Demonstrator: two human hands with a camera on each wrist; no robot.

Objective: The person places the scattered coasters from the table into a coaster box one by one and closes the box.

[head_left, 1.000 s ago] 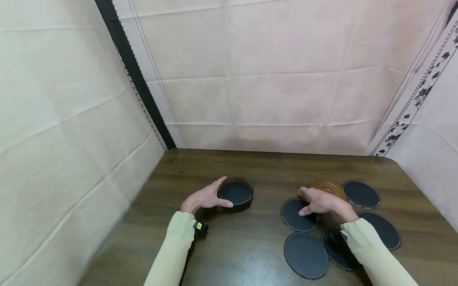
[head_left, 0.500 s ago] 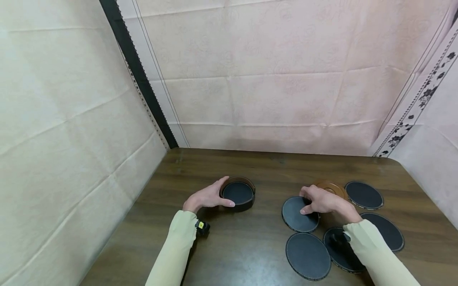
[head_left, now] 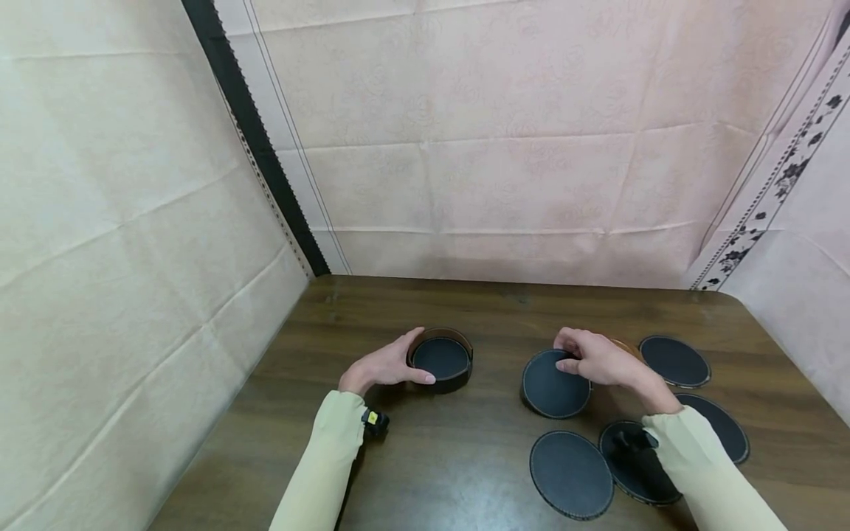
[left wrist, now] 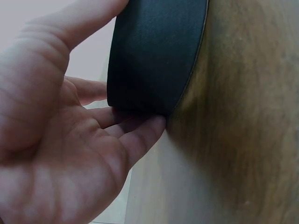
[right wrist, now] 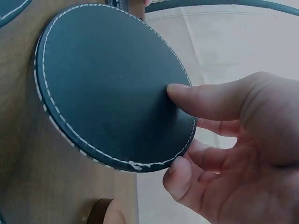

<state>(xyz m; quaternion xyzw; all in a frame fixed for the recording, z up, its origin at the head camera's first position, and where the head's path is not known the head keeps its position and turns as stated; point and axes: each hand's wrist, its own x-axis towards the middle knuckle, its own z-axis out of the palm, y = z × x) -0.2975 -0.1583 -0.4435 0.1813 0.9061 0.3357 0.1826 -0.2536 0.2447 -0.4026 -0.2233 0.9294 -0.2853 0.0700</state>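
Observation:
In the head view my left hand (head_left: 385,365) grips the left side of a round dark coaster holder (head_left: 451,385), thumb at the front and fingers behind. A black coaster (head_left: 440,358) shows inside it. The holder's smooth dark wall (left wrist: 149,56) stands on the wood, with my fingertips against its lower edge. My right hand (head_left: 607,361) pinches a round black coaster (head_left: 554,387) at its far right edge. In the right wrist view this coaster (right wrist: 112,88) has white stitching round its rim and is tilted, thumb on its upper face, fingers at its edge and behind.
Black coasters lie on the brown wooden table (head_left: 465,464): one at the front (head_left: 571,476), another (head_left: 637,472) partly under the right forearm, and two at the right (head_left: 720,428) and back right (head_left: 674,361). An orange-brown piece (head_left: 627,348) is mostly hidden behind the right hand. White cloth (head_left: 498,184) hangs behind.
My right hand has raised the coaster and shifted slightly away from me, and a gap now shows between it and the front coaster. The left hand keeps its place on the holder.

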